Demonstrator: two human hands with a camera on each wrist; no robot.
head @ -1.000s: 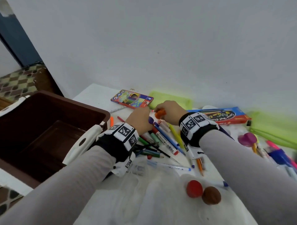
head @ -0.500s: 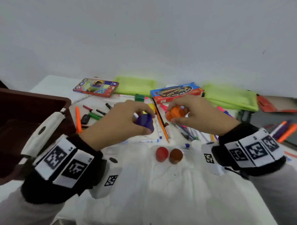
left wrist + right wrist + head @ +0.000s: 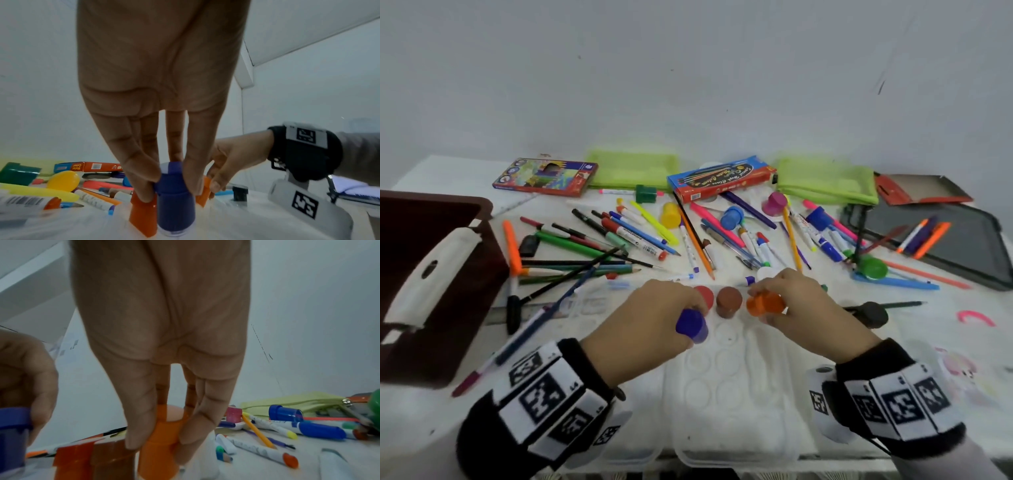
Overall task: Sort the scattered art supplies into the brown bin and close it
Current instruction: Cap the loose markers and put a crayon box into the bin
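My left hand (image 3: 654,318) grips a purple paint pot (image 3: 691,325) by its lid, over the clear plastic pot tray (image 3: 729,387); the left wrist view shows the fingers (image 3: 144,181) pinching that purple pot (image 3: 174,199). My right hand (image 3: 801,308) holds an orange paint pot (image 3: 765,304), seen between its fingers (image 3: 139,426) as the orange pot (image 3: 160,447). A red pot (image 3: 705,296) and a brown pot (image 3: 728,301) stand in the tray's far row. The brown bin (image 3: 431,274) stands open at the left.
Pens, markers and pencils (image 3: 619,240) lie scattered across the white table. Behind them are a crayon box (image 3: 544,176), a paint-brush box (image 3: 719,178) and green pouches (image 3: 825,181). A dark tablet (image 3: 945,246) lies at the right. More pots: yellow (image 3: 670,215), blue (image 3: 732,217), green (image 3: 871,269).
Both hands have pulled back from the pen pile toward me, carrying the purple and orange pots down over the clear tray beside the red and brown pots.
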